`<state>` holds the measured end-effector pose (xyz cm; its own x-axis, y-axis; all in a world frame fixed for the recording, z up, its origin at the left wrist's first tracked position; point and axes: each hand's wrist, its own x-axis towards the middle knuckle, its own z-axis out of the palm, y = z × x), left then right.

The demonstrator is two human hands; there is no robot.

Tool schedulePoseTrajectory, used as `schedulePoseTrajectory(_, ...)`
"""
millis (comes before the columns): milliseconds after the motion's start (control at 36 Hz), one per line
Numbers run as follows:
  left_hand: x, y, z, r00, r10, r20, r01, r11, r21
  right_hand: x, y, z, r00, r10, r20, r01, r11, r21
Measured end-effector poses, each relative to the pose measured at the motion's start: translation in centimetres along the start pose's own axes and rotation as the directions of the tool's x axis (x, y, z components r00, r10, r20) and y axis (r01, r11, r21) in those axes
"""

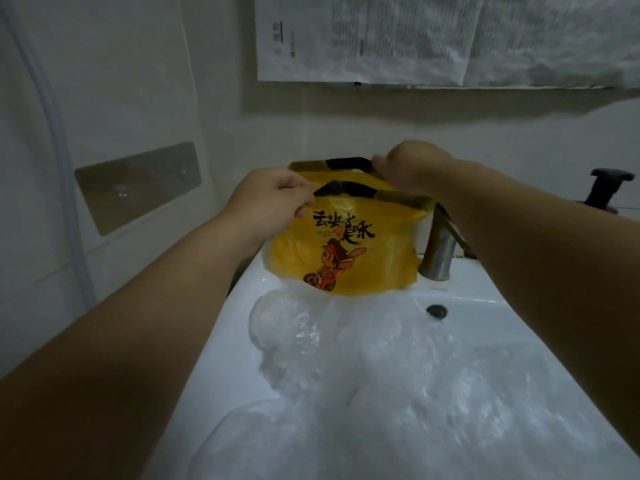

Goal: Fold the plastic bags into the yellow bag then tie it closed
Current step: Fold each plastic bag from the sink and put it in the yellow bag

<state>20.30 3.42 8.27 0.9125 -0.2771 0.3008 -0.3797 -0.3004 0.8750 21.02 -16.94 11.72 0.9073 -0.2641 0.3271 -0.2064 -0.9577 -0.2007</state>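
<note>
While yellow bag hung over sink: mouth was open
left hand: pinched near edge
right hand: gripped far edge

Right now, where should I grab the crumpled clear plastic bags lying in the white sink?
Probably pinch the crumpled clear plastic bags at the puffed lobe nearest the yellow printed bag, from above: it bulges up off the white sink, right under that held-up bag.

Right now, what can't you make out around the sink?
Head view only.
Inside of the yellow printed plastic bag: hidden by its own front wall.
Steel tap: spout behind the right forearm.
Clear crumpled plastic bags in the white ceramic sink: blurred, number unclear.
Wall papers: print too small.
</note>
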Motion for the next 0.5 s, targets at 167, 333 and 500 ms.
schedulePoseTrajectory(167, -2.0, -1.3, 0.9, 1.0, -0.017, -0.025, 0.019, 0.998, 0.068, -3.8, 0.0, -1.1, 0.954, -0.064, -0.294, 0.14, 0.959, 0.247)
schedulePoseTrajectory(333, -6.5, -4.7, 3.3, 0.95, -0.268, 0.164, 0.178, 0.89, 0.42, -10.6, -0.2, 0.9, 0.958, -0.118, -0.262, 0.203, 0.924, 0.324)
schedulePoseTrajectory(500, -9.5, -7.2, 4.5, 0.965, -0.262, 0.021, 0.207, 0.808, 0.551, -15.7, 1.0, 3.7, 0.991, -0.078, -0.105, 0.119, 0.87, 0.479)
